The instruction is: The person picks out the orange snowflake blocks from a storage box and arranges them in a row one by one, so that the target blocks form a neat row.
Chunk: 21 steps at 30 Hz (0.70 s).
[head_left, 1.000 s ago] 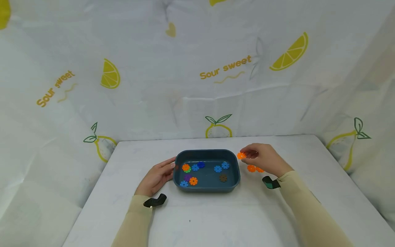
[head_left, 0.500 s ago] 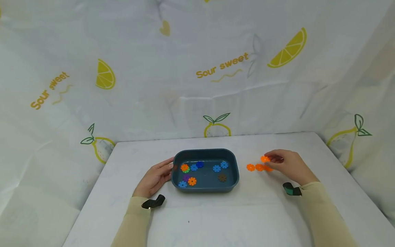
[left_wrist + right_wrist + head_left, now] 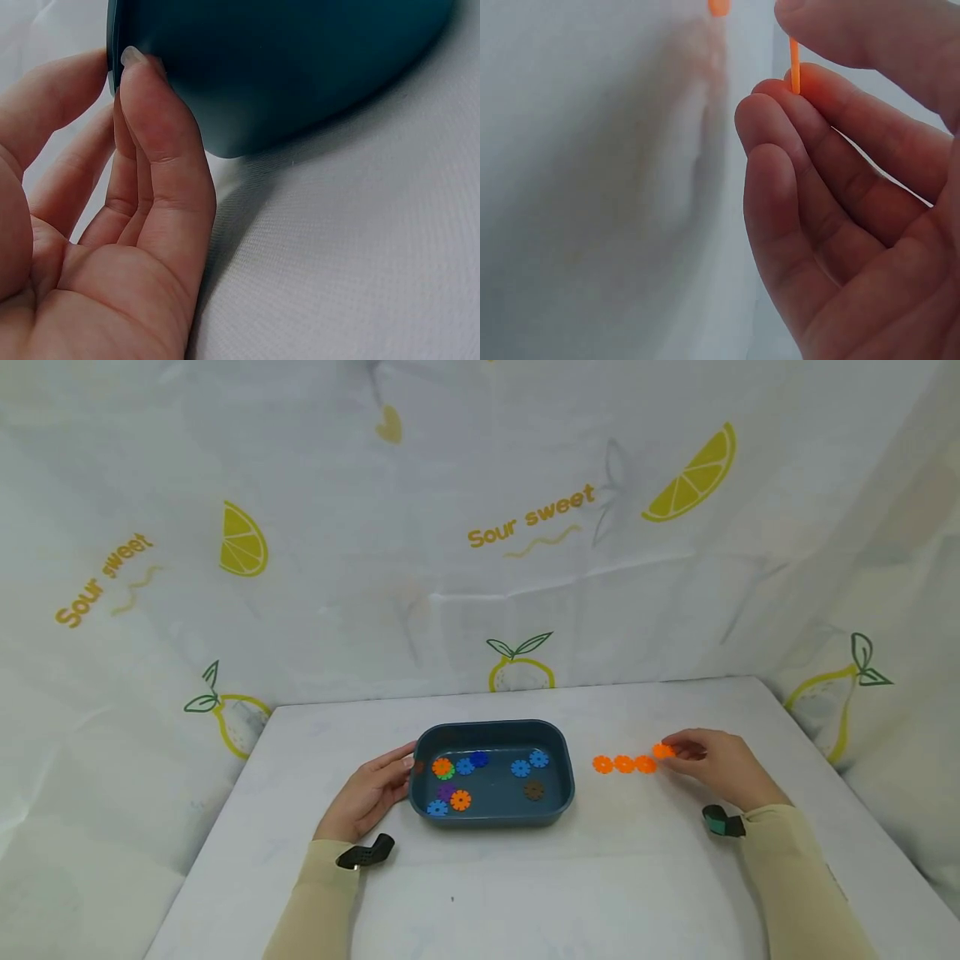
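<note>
A dark blue-grey tray (image 3: 491, 821) holds several notched plastic discs: blue discs (image 3: 521, 768), an orange disc (image 3: 461, 800), a purple disc (image 3: 446, 792) and a brown disc (image 3: 533, 790) among them. My left hand (image 3: 367, 793) holds the tray's left edge, its fingertips (image 3: 142, 82) meeting at the rim. To the tray's right, my right hand (image 3: 723, 768) pinches an orange disc (image 3: 663, 751) between thumb and fingers. In the right wrist view that disc (image 3: 795, 66) appears edge-on. Left of this hand, three orange discs (image 3: 624, 764) lie in a row on the table.
The white-covered table (image 3: 517, 902) carries the tray and the row of discs. Behind it hangs a white cloth (image 3: 337, 585) printed with lemons and lettering. Each wrist wears a black device (image 3: 366, 852).
My right hand has carried the orange disc from beside the tray to the row's right end. The three orange discs now show fully. My left hand stays at the tray.
</note>
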Each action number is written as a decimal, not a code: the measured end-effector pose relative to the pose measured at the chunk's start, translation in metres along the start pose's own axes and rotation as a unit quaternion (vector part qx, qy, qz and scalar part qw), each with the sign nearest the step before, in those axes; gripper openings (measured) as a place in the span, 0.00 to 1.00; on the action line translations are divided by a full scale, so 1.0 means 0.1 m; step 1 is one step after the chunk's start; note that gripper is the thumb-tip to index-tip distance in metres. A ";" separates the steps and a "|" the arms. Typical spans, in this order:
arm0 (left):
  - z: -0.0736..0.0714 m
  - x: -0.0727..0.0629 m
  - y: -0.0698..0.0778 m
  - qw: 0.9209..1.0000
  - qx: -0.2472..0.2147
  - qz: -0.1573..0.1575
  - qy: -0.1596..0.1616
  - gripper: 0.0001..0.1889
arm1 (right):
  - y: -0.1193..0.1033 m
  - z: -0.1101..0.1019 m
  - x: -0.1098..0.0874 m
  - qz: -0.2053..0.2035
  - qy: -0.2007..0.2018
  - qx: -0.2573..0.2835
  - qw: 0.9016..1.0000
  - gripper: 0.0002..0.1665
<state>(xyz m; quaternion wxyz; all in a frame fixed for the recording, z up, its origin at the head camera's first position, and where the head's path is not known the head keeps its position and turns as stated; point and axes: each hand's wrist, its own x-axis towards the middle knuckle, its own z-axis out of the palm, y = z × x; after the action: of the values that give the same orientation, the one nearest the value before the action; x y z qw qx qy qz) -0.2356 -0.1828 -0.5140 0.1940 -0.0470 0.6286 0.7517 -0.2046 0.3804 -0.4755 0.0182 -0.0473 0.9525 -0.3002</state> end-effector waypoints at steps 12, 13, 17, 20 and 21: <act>0.00 -0.02 0.01 1.000 -0.015 -0.007 0.001 0.29 | 0.07 0.06 0.01 0.016 -0.006 -0.002 1.000 0.23; -0.01 -0.02 0.01 1.000 -0.014 -0.007 0.000 0.29 | 0.07 0.06 0.01 0.017 -0.007 -0.001 1.000 0.23; -0.01 -0.01 0.00 1.000 -0.013 -0.005 -0.005 0.29 | 0.07 0.08 0.01 0.021 -0.012 0.000 1.000 0.22; -0.01 -0.01 0.00 1.000 -0.013 -0.005 -0.006 0.30 | 0.09 0.08 0.01 0.019 -0.009 -0.002 1.000 0.21; -0.01 0.00 0.00 1.000 -0.012 -0.005 -0.005 0.30 | 0.09 0.09 0.01 0.017 -0.008 -0.002 1.000 0.20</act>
<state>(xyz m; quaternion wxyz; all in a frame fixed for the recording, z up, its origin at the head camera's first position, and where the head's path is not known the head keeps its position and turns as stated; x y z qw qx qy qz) -0.2355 -0.1835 -0.5140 0.2001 -0.0484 0.6182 0.7586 -0.2062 0.3828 -0.4877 0.0306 -0.0332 0.9537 -0.2974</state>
